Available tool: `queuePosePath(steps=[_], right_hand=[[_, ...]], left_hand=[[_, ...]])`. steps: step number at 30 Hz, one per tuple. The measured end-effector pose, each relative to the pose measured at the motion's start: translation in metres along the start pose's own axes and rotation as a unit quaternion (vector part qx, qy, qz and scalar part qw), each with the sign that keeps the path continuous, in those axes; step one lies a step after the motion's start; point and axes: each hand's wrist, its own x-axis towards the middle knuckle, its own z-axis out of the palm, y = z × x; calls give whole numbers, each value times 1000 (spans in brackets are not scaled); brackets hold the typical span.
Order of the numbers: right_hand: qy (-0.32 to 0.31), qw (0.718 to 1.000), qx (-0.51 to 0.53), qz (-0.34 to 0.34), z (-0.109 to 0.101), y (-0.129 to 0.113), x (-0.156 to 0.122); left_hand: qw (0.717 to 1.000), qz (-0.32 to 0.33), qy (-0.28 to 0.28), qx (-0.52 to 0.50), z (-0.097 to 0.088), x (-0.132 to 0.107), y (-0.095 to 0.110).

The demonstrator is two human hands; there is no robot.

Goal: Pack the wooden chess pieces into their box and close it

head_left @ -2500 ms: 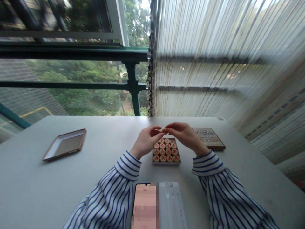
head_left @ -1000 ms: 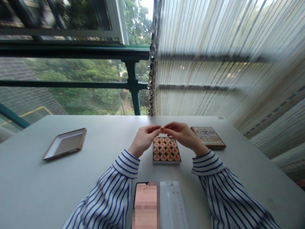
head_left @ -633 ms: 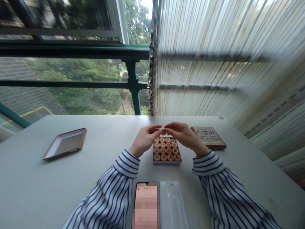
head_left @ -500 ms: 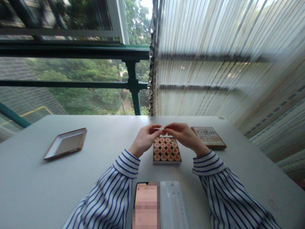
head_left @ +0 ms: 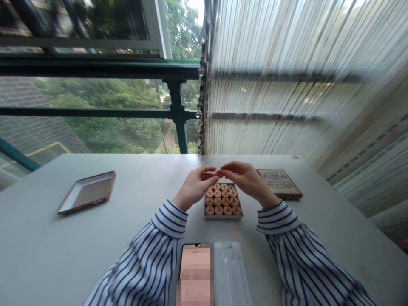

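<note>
A round wooden Chinese chess piece (head_left: 219, 174) with a red character is pinched between both hands, just above the far edge of the open box. My left hand (head_left: 195, 185) closes on it from the left with thumb and fingertips. From the right, my right hand (head_left: 245, 180) grips it between thumb and forefinger. Below them the shallow box (head_left: 223, 216) holds rows of similar pieces (head_left: 225, 202), their red characters facing up. Part of the back row is covered by my fingers.
An upturned box lid (head_left: 87, 193) lies on the white table (head_left: 134, 250) at the left. To the right sits a closed box with a printed cover (head_left: 280, 182). A phone (head_left: 196, 272) and a pale translucent case (head_left: 231, 272) are near me. A string curtain (head_left: 270, 106) hangs behind.
Both hands stay over the box's far edge with the piece between them. The piece has tilted and risen slightly, and my right hand has lifted a little.
</note>
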Motion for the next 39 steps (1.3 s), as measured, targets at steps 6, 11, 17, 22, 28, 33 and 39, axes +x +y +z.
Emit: queuePosePath(steps=[6,11,17,22,28,33,39], right_hand=[[-15,1000,24,1,2,-1,0],[-24,999,31,11,2,-4,-2],[-41,997,54,27,2,-1,-2],[-53,997,38,35,2,1,-2],[-66,997,4,27,4,3,-2],[-66,997,-27,24,3,4,-3],[-60,997,-35,16,2,3,-4]], left_hand=[[1000,12,16,14,-1,1,0],[999,26,20,9,-3,2,-2],[998,39,42,6,-3,4,-5],[998,36,59,11,-2,4,-4],[997,32,60,23,-2,4,-5],[998,26,50,15,-3,5,-8],[999,23,36,8,-3,3,-8]])
